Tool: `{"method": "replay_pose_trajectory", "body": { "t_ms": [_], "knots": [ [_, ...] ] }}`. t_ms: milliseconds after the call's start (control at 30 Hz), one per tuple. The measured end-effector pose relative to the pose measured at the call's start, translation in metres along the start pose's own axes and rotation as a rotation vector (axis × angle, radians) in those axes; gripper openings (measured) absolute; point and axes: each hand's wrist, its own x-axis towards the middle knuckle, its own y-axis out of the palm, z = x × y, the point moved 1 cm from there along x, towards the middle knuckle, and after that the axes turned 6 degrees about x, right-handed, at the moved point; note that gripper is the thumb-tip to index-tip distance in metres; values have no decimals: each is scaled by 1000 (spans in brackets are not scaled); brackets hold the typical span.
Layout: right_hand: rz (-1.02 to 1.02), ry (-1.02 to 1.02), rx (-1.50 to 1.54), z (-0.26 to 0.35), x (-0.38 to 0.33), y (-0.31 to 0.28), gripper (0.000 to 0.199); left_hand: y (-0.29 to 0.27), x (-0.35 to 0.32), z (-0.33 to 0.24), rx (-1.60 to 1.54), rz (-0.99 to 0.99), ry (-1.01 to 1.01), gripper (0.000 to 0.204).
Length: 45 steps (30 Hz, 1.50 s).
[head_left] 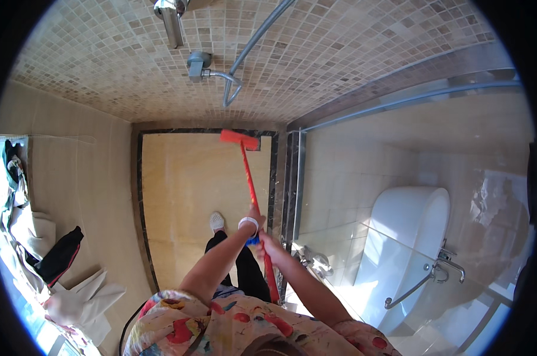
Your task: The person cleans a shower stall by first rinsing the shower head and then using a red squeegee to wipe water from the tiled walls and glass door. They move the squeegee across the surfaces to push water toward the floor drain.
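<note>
A red floor squeegee with a long handle and a bar-shaped head reaches away from me across the beige shower floor. Its head rests near the far right corner, over or beside a dark square drain. My left hand, with a white bracelet at its wrist, is closed round the handle. Closer to my body, my right hand grips the same handle. Something small and blue shows between the hands; I cannot make out what it is. The handle's near end slants down beside my right leg.
Dark stone edging borders the floor. Shower fittings and a grey hose are on the mosaic wall ahead. Right, a glass partition stands before a white bathtub. Clothes hang at left. My white shoe is on the floor.
</note>
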Motion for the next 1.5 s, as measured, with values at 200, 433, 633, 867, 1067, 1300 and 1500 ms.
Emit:
{"method": "replay_pose_trajectory", "body": {
  "t_ms": [200,433,633,867,1067,1300,1500],
  "knots": [
    [35,69,65,17,-5,-2,27,-5,1,-16,-53,-62,26,47],
    [5,27,31,-11,2,-5,27,5,-12,5,31,-23,1,52],
    [-40,62,7,9,0,-8,29,10,13,4,-56,-21,38,50],
    [-18,33,26,-11,-3,-12,28,26,4,14,5,-31,24,48],
    [-72,-47,-70,-3,16,-33,29,23,10,-4,-31,-37,40,50],
    [28,79,53,-24,3,-34,28,29,-15,6,68,-7,-47,56],
    [-40,-164,-237,17,18,-32,21,21,15,-10,-36,-80,20,69]
  ]
}}
